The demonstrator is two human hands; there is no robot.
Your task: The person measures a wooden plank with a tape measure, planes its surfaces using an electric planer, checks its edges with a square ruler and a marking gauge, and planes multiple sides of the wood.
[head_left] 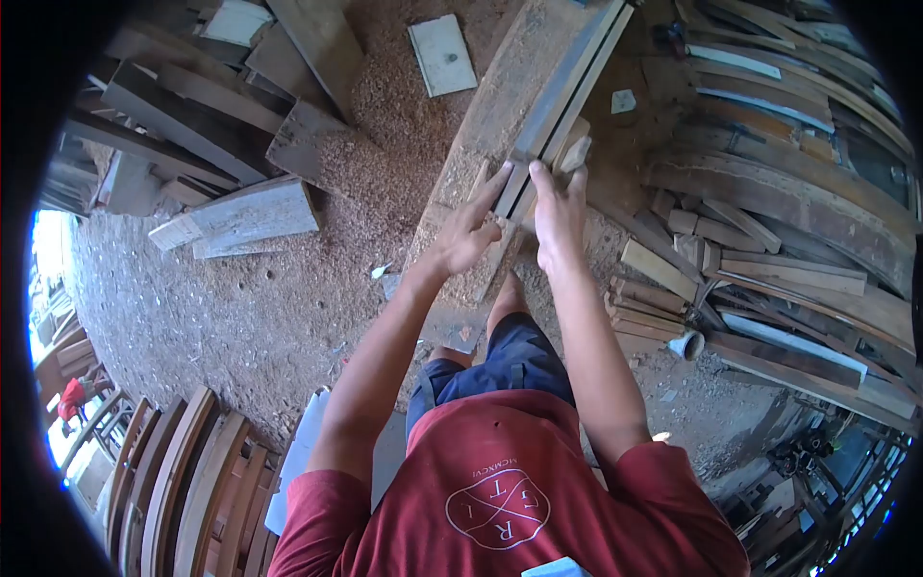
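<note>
Two long narrow wooden strips (577, 82) lie side by side along a wide plank (495, 101), a dark gap between them. At their near end, my left hand (468, 231) rests on the left side, index finger stretched forward onto the wood and the other fingers partly bent. On the right side my right hand (558, 212) lies with its fingers apart, thumb at the strip's edge. A pale wooden piece (577, 154) is beside its fingertips; whether the fingers grip it is unclear.
Stacked boards (192, 111) fill the upper left, with curved timbers (788, 192) and offcuts on the right. Sawdust and shavings cover the ground. A white panel (442, 55) lies beyond the plank. A white cup-like object (686, 345) sits at right. A person in red (72, 399) is far left.
</note>
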